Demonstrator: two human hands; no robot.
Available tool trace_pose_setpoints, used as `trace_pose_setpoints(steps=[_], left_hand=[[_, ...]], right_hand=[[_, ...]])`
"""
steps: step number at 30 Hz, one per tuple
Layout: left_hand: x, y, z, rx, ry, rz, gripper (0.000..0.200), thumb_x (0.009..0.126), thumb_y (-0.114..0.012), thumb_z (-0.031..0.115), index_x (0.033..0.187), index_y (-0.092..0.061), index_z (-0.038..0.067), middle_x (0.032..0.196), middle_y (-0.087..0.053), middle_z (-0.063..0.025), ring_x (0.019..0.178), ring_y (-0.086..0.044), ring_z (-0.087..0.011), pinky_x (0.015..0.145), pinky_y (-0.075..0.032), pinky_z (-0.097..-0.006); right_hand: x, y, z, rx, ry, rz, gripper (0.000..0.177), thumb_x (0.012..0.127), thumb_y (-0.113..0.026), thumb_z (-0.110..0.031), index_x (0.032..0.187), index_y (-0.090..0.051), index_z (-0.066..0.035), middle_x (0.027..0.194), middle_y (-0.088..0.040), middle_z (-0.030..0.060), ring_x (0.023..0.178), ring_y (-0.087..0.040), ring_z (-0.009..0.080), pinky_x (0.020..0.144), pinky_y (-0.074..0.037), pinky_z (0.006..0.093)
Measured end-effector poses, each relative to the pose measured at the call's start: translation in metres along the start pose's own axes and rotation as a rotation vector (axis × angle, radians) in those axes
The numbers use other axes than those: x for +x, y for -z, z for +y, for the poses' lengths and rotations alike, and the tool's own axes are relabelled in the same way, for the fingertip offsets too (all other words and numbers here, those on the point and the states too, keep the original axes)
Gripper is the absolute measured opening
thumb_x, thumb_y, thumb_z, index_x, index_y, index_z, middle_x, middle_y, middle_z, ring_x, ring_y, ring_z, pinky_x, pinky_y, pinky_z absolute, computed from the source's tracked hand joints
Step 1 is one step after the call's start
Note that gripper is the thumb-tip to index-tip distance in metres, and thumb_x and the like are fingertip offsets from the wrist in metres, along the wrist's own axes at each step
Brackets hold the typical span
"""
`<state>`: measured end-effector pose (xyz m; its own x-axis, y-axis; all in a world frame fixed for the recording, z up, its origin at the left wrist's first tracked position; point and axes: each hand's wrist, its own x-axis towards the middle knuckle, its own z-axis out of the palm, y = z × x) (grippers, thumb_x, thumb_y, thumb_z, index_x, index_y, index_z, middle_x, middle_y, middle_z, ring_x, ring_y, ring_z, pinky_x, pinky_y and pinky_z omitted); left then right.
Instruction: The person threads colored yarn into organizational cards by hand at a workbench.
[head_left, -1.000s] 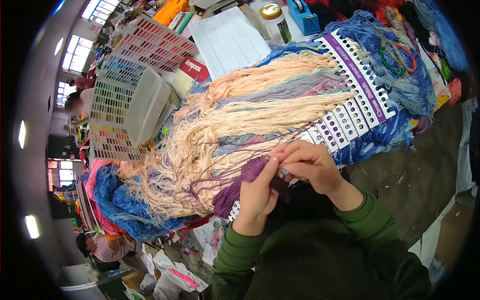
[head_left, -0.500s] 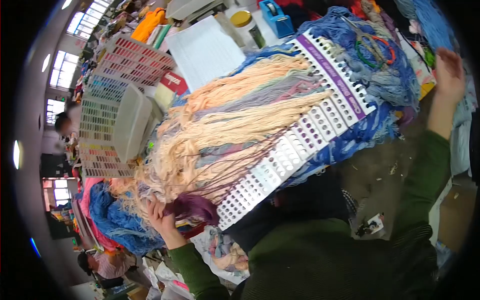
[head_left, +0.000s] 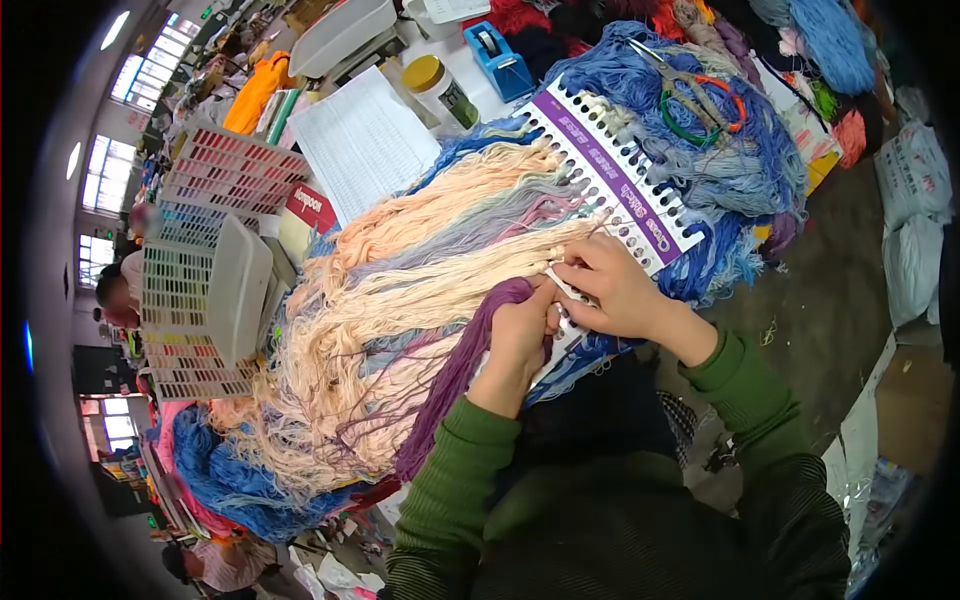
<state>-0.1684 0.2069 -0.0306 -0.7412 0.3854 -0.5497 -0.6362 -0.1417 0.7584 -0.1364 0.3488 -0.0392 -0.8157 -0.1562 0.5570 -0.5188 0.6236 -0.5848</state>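
Note:
A white punched thread card [head_left: 672,212] with a purple printed strip lies on piled yarn. Peach, grey, pink and cream embroidery threads [head_left: 440,270] hang from its holes toward the left. My left hand [head_left: 522,328] is closed around the top of a purple embroidery thread skein [head_left: 462,375], which trails down over the cream threads. Right beside it, my right hand [head_left: 612,287] bends over the row of holes with its fingertips pinched together, touching the left fingers. What is between those fingertips is hidden. Both hands cover the card's lower part.
Scissors [head_left: 690,98] with red and green handles rest on blue yarn [head_left: 615,75] beyond the card. Behind stand a blue tape dispenser [head_left: 498,62], a gold-lidded jar [head_left: 440,90], a paper sheet [head_left: 365,145], a plastic tub [head_left: 240,290] and colour charts [head_left: 190,255]. People are at far left.
My left hand has carried the purple skein rightward and up to the card's holes. My right hand has come in from the far right to meet it. The view has shifted slightly.

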Motion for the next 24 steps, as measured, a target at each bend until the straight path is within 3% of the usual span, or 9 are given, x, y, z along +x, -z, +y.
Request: trace_pose_setpoints(steps=[7, 9, 12, 15, 17, 19, 22, 23, 24], left_hand=[[-0.005, -0.010, -0.004, 0.058, -0.069, 0.147, 0.019, 0.080, -0.050, 0.011, 0.063, -0.053, 0.002, 0.046, -0.040, 0.0003, 0.038, -0.033, -0.0063, 0.037, -0.024, -0.0196], [-0.012, 0.010, 0.007, -0.213, -0.039, 0.020, 0.012, 0.084, -0.046, 0.011, 0.084, -0.053, 0.002, 0.067, -0.051, -0.0010, 0.039, -0.028, -0.0020, 0.037, -0.022, -0.0161], [-0.025, 0.022, 0.033, -0.841, 0.264, -0.271, 0.016, 0.085, -0.040, 0.008, 0.098, -0.048, 0.005, 0.067, -0.049, 0.0007, 0.039, -0.025, -0.0013, 0.036, -0.019, -0.0147], [-0.011, 0.018, 0.026, -0.332, 0.183, -0.466, 0.021, 0.084, -0.040, 0.007, 0.104, -0.046, 0.003, 0.062, -0.048, 0.0011, 0.038, -0.028, -0.0008, 0.035, -0.020, -0.0143], [-0.008, -0.001, 0.018, 0.110, 0.196, -0.246, 0.026, 0.078, -0.052, 0.009, 0.103, -0.048, 0.002, 0.055, -0.046, 0.0034, 0.037, -0.030, -0.0018, 0.036, -0.021, -0.0151], [-0.021, 0.000, 0.024, 0.355, 0.039, -0.077, 0.019, 0.074, -0.059, 0.011, 0.090, -0.055, 0.002, 0.053, -0.045, 0.0042, 0.037, -0.029, -0.0026, 0.035, -0.021, -0.0165], [-0.061, 0.070, 0.080, 0.175, 0.116, 0.044, 0.005, 0.069, -0.057, 0.004, 0.066, -0.054, 0.008, 0.051, -0.041, 0.0055, 0.038, -0.031, -0.0026, 0.034, -0.020, -0.0162], [-0.075, 0.102, 0.095, 0.133, -0.142, 0.290, 0.006, 0.072, -0.051, 0.003, 0.068, -0.051, 0.007, 0.056, -0.042, 0.0031, 0.038, -0.030, -0.0022, 0.032, -0.021, -0.0141], [-0.086, 0.157, 0.100, 0.200, -0.436, 0.289, 0.008, 0.077, -0.043, 0.002, 0.074, -0.050, 0.004, 0.063, -0.046, 0.0000, 0.038, -0.030, -0.0007, 0.032, -0.022, -0.0116]], right_hand=[[-0.001, -0.003, 0.006, 0.146, -0.120, 0.063, 0.019, 0.057, -0.060, -0.007, 0.075, -0.058, -0.003, 0.075, -0.049, 0.0073, 0.070, -0.047, 0.0226, 0.062, -0.038, 0.0317], [-0.005, -0.004, 0.008, 0.124, -0.138, 0.058, 0.018, 0.058, -0.060, -0.006, 0.075, -0.058, -0.003, 0.073, -0.049, 0.0064, 0.070, -0.048, 0.0225, 0.060, -0.038, 0.0313], [-0.005, -0.002, 0.012, 0.223, -0.163, 0.045, 0.012, 0.062, -0.058, -0.002, 0.073, -0.059, -0.003, 0.073, -0.053, 0.0071, 0.064, -0.050, 0.0213, 0.058, -0.038, 0.0292], [-0.005, 0.006, 0.007, 0.570, -0.491, 0.037, 0.012, 0.068, -0.057, -0.002, 0.080, -0.060, 0.000, 0.073, -0.056, 0.0057, 0.063, -0.051, 0.0112, 0.053, -0.039, 0.0237], [-0.007, 0.009, 0.012, 0.742, -0.603, 0.030, 0.016, 0.069, -0.058, -0.003, 0.085, -0.060, 0.000, 0.073, -0.055, 0.0053, 0.065, -0.050, 0.0093, 0.056, -0.039, 0.0233], [-0.005, 0.010, 0.011, 0.576, -0.470, 0.013, 0.019, 0.069, -0.059, -0.003, 0.087, -0.059, 0.000, 0.074, -0.055, 0.0056, 0.065, -0.050, 0.0097, 0.057, -0.040, 0.0231], [-0.005, 0.008, 0.011, 0.494, -0.376, 0.029, 0.021, 0.067, -0.060, -0.005, 0.088, -0.058, 0.000, 0.074, -0.054, 0.0066, 0.065, -0.050, 0.0121, 0.059, -0.041, 0.0237], [-0.004, 0.007, 0.012, 0.499, -0.352, 0.033, 0.022, 0.067, -0.060, -0.006, 0.088, -0.058, 0.000, 0.074, -0.054, 0.0070, 0.065, -0.050, 0.0132, 0.059, -0.041, 0.0240], [-0.003, 0.007, 0.013, 0.444, -0.319, 0.006, 0.025, 0.065, -0.061, -0.007, 0.088, -0.057, 0.000, 0.072, -0.053, 0.0067, 0.064, -0.050, 0.0144, 0.059, -0.041, 0.0242]])
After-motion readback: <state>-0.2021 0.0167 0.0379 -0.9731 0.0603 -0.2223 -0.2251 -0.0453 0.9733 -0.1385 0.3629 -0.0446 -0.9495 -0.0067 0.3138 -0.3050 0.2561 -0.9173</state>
